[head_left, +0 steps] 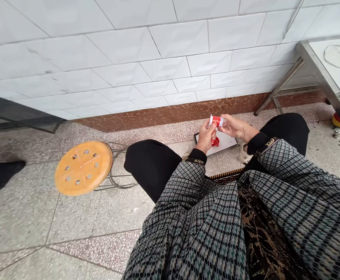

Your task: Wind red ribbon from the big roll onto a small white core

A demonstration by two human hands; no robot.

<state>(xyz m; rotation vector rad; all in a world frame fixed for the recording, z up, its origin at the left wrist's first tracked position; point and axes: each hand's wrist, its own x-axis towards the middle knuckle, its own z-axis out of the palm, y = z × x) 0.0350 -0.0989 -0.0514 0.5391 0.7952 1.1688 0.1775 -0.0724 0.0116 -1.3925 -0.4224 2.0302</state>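
Observation:
I sit with my knees apart, both hands raised in front of me over the floor. My right hand [236, 127] pinches a small spool of red thread [216, 121] by its white end. My left hand [206, 137] is closed just below the spool, its thumb touching it, and a small red item [215, 142] shows under its fingers. Whether the left hand holds that item I cannot make out. A white flat box or card [225, 142] lies on the floor right beneath the hands.
A round orange stool [83, 167] on a wire frame stands at my left. Another person's dark shoe [0, 175] is at the far left. A metal table [332, 74] stands at the right against the white tiled wall [158, 58]. Small debris lies under it.

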